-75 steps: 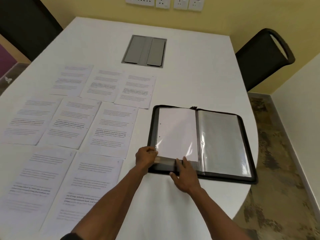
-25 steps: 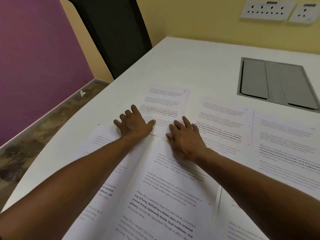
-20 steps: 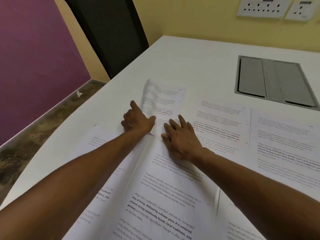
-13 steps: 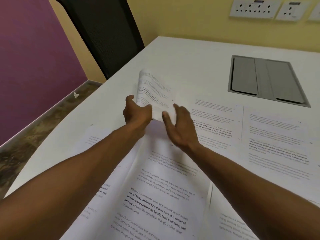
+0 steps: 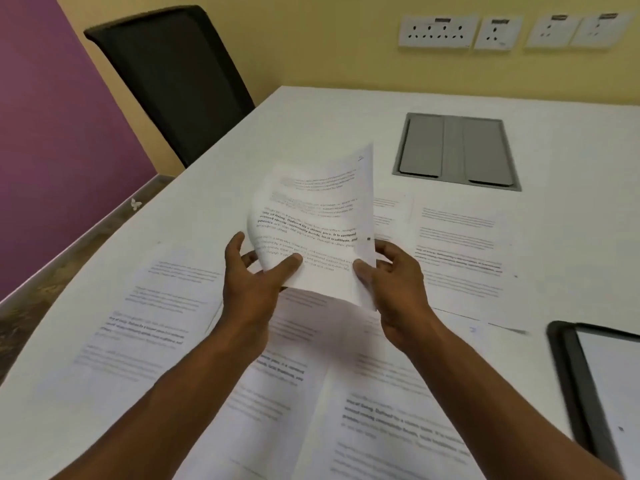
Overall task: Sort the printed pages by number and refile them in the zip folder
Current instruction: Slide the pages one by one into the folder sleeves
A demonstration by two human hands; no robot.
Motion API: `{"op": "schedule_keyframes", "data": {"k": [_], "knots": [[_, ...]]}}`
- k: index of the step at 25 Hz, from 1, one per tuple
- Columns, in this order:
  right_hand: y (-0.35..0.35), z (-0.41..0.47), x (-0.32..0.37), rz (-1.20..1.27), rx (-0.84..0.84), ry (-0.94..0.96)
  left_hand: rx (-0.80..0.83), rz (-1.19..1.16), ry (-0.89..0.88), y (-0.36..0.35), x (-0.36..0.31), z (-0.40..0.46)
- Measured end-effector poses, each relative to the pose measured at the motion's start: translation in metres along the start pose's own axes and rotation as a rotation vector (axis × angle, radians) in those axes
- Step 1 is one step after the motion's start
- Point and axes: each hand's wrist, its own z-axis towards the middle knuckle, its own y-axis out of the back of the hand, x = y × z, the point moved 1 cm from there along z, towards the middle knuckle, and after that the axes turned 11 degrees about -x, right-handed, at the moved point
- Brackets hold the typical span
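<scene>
Both hands, the left hand [image 5: 254,277] and right hand [image 5: 393,278], pinch the lifted printed page [image 5: 313,225] by its lower corners, upright above the bench [image 5: 311,116], with the zip folder [image 5: 588,382] lying well off toward the right hand's side.

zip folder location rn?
Head view: the zip folder lies open at the lower right edge of the table, partly cut off, right of the right hand and the spread pages.
</scene>
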Motion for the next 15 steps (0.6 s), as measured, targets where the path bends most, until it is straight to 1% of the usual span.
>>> {"op": "schedule_keyframes", "data": {"k": [2,5,9,15], "knots": [[0.043,-0.022,0.000,0.016,0.002,0.018,0.060,-0.056,0.071,0.007,-0.004,-0.034],[0.113,-0.055,0.006,0.062,-0.017,0.040,0.155,0.005,0.087,0.011,-0.007,-0.085],[0.198,-0.095,0.029,0.076,-0.054,0.066,0.263,0.117,-0.001,-0.012,-0.014,-0.162],[0.318,-0.172,0.076,0.017,-0.158,0.094,0.328,0.244,-0.138,-0.046,-0.047,-0.295]]}}
